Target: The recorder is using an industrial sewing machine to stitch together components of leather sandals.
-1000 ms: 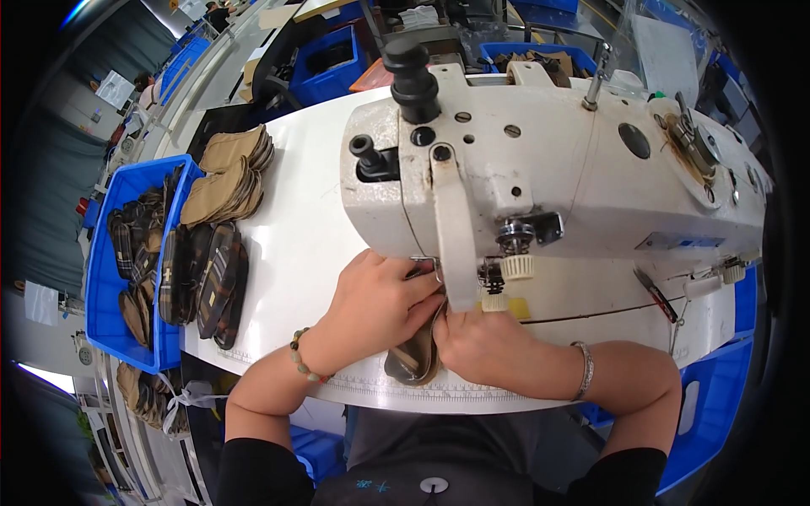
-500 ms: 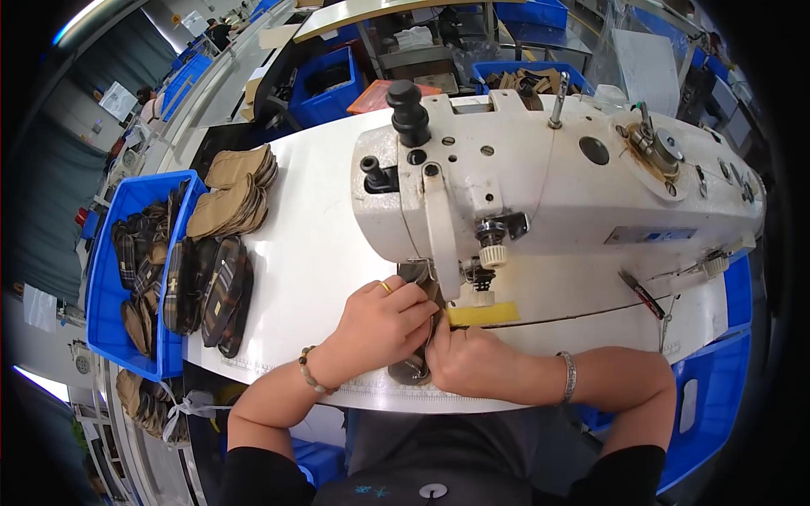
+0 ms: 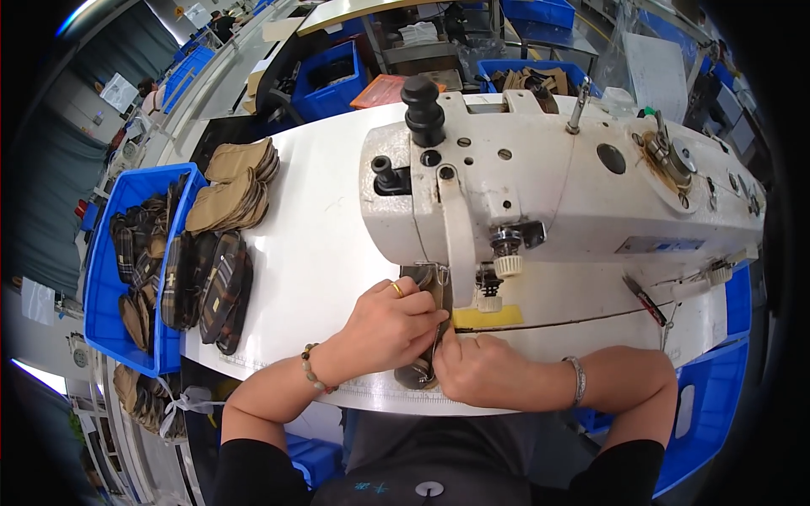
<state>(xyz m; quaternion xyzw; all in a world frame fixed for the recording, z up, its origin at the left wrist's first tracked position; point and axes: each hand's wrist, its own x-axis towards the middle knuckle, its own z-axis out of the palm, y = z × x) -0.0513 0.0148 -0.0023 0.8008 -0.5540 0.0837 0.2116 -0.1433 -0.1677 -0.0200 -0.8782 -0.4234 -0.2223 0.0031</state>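
Brown fabric piece (image 3: 429,325) lay under sewing machine (image 3: 540,194) head, on white table (image 3: 312,253). Left hand (image 3: 392,325) pressed flat on it; right hand (image 3: 481,371) pinched near edge. Likely soft, light, floppy; best held by edges, near needle.

Bright, even overhead light, cool and white. Soft, short shadows only under the sewing machine (image 3: 557,202) head and beside the hands. Mild glare on the white table (image 3: 312,253) and on the machine's top casing. Sharp focus at centre; softer toward the rim (typical fisheye falloff). Strong barrel distortion, with straight table edges bowed and the blue bin (image 3: 114,278) curved. Black vignette at all corners; a pale streak at the upper left.
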